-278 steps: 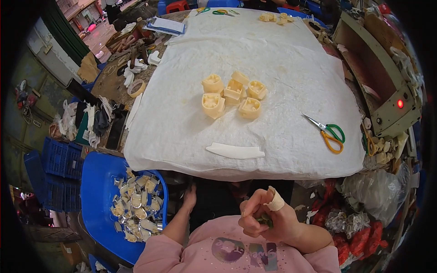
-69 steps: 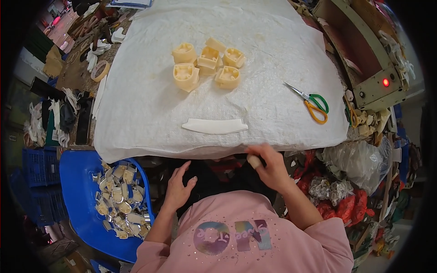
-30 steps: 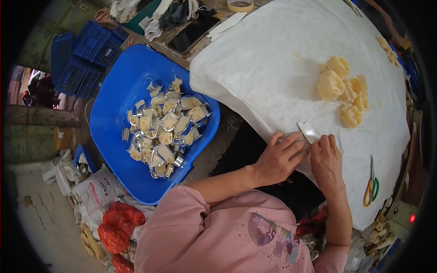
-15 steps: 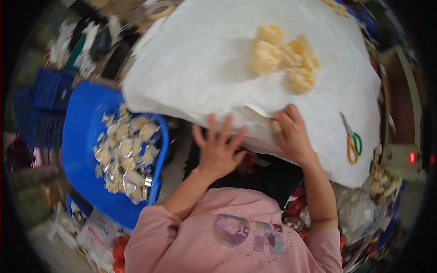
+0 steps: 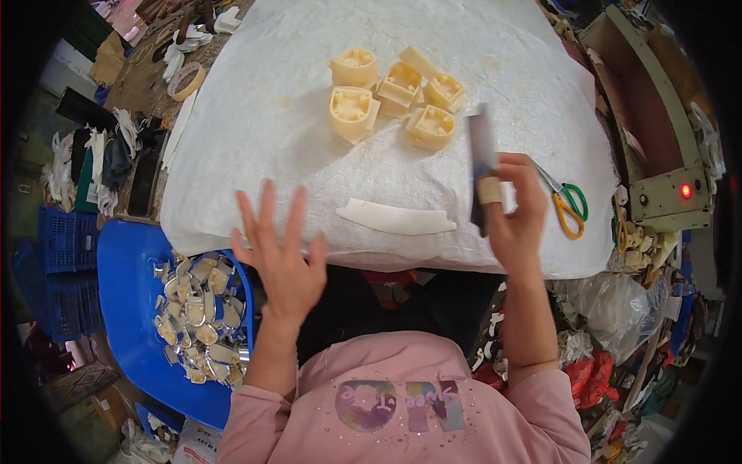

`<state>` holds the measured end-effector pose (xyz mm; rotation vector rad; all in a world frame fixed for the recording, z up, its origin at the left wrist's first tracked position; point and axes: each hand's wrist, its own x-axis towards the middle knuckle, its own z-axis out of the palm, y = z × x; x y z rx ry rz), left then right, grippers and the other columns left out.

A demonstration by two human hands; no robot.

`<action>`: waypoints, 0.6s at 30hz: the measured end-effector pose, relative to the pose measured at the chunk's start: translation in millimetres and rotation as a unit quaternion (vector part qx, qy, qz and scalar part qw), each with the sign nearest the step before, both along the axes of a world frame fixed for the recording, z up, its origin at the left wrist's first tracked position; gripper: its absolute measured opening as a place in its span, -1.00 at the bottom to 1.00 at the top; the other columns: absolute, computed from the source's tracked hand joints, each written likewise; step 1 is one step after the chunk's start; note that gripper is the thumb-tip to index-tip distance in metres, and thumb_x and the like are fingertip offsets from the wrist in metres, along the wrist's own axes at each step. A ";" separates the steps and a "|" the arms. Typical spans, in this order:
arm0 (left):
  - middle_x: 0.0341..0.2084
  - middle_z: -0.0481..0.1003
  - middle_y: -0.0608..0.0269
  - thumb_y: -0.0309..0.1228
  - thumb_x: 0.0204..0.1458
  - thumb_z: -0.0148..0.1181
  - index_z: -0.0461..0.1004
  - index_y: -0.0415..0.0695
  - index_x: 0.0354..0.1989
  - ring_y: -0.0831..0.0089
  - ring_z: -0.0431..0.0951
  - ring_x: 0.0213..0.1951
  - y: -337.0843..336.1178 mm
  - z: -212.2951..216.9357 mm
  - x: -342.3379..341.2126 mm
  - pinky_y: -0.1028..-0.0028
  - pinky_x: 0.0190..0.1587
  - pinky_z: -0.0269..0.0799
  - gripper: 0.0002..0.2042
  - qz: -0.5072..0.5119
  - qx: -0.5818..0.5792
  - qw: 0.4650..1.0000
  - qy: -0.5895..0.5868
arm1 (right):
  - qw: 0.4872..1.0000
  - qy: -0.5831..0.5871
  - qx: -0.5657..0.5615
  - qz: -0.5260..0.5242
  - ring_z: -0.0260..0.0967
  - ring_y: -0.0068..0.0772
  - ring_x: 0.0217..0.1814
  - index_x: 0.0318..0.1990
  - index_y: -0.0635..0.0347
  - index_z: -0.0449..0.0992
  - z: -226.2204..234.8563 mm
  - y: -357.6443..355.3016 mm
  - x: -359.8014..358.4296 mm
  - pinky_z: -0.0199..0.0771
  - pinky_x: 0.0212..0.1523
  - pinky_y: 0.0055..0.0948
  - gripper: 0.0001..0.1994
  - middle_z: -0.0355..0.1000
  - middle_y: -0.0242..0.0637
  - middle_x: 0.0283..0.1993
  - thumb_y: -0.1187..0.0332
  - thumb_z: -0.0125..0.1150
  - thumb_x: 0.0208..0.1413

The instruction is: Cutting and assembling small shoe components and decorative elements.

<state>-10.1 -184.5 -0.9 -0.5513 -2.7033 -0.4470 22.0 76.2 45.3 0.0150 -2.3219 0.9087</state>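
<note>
In blue tub (image 5: 127, 301) — small wrapped pieces (image 5: 197, 317); left hand (image 5: 282, 259) splayed (empty), right hand (image 5: 514, 220) grips dark strip (image 5: 483, 158).

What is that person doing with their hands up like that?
A person in a pink top sits at a table covered with a white cloth. The right hand holds up a thin, flat dark strip, with a bandage on one finger. The left hand is raised, open and holding nothing. On the cloth lie a group of cream plastic pieces, a long white curved piece and scissors. A blue tub of small shiny parts stands at the person's left.
</note>
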 end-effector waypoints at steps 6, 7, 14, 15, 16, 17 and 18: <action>0.28 -0.03 0.13 -0.30 0.03 -0.08 0.13 0.11 0.24 -0.05 -0.22 0.31 -44.4 -38.5 -42.1 -0.16 0.17 -0.34 -0.48 0.114 -0.076 0.990 -0.013 | 0.994 0.006 -0.110 -0.007 0.28 -0.39 -0.24 -0.34 0.33 0.35 -1.0 7.2 27.1 0.25 -0.21 -0.54 -0.89 0.34 -0.17 -0.26 0.61 0.03 -0.10; 0.29 -0.06 0.14 -0.29 0.02 -0.07 0.11 0.09 0.25 -0.06 -0.27 0.31 -42.0 -37.6 -41.4 -0.19 0.18 -0.37 -0.47 0.103 -0.066 0.992 -0.019 | 0.993 0.003 -0.115 -0.007 0.26 -0.40 -0.21 -0.33 0.35 0.34 -2.6 8.9 31.2 0.23 -0.20 -0.55 -0.88 0.32 -0.17 -0.24 0.61 0.03 -0.08; 0.29 -0.26 -0.15 -0.29 -0.05 0.02 -0.10 -0.17 0.29 -0.21 -0.37 0.29 -38.8 -57.1 5.1 -0.20 0.19 -0.37 -0.30 -0.015 0.082 0.996 -0.018 | 0.993 -0.013 -0.116 0.015 0.25 -0.43 -0.23 -0.33 0.36 0.33 -7.9 2.8 34.4 0.22 -0.21 -0.55 -0.90 0.31 -0.17 -0.27 0.57 0.03 -0.05; 0.29 -0.26 -0.15 -0.29 -0.05 0.02 -0.10 -0.17 0.29 -0.21 -0.37 0.29 -39.3 -65.4 16.9 -0.20 0.19 -0.37 -0.30 -0.014 0.084 0.996 -0.016 | 0.992 -0.016 -0.122 0.024 0.25 -0.42 -0.25 -0.34 0.34 0.34 -9.4 1.8 35.0 0.23 -0.22 -0.54 -0.90 0.31 -0.18 -0.28 0.57 0.03 -0.05; 0.28 -0.28 -0.19 -0.31 -0.06 0.05 -0.13 -0.20 0.29 -0.21 -0.33 0.29 -40.9 -74.7 31.9 -0.20 0.19 -0.37 -0.27 -0.052 0.154 0.983 -0.089 | 0.992 -0.015 -0.123 0.024 0.25 -0.42 -0.25 -0.34 0.34 0.34 -10.3 0.3 35.2 0.23 -0.22 -0.54 -0.90 0.31 -0.18 -0.28 0.57 0.03 -0.05; 0.27 -0.29 -0.24 -0.33 -0.08 0.08 -0.16 -0.23 0.29 -0.21 -0.30 0.29 -41.8 -80.6 46.1 -0.20 0.19 -0.36 -0.24 -0.091 0.224 0.957 -0.162 | 0.992 -0.018 -0.119 0.031 0.26 -0.41 -0.26 -0.34 0.34 0.34 -9.4 -0.5 35.7 0.23 -0.23 -0.54 -0.90 0.31 -0.18 -0.29 0.57 0.04 -0.07; 0.29 -0.24 -0.15 -0.36 -0.13 0.15 -0.12 -0.17 0.29 -0.17 -0.25 0.29 -46.1 -82.9 59.4 -0.10 0.23 -0.35 -0.22 -0.074 0.088 0.961 -0.253 | 0.992 -0.022 -0.116 0.037 0.27 -0.39 -0.28 -0.34 0.33 0.34 -8.9 0.2 36.6 0.24 -0.24 -0.53 -0.89 0.32 -0.18 -0.30 0.58 0.04 -0.08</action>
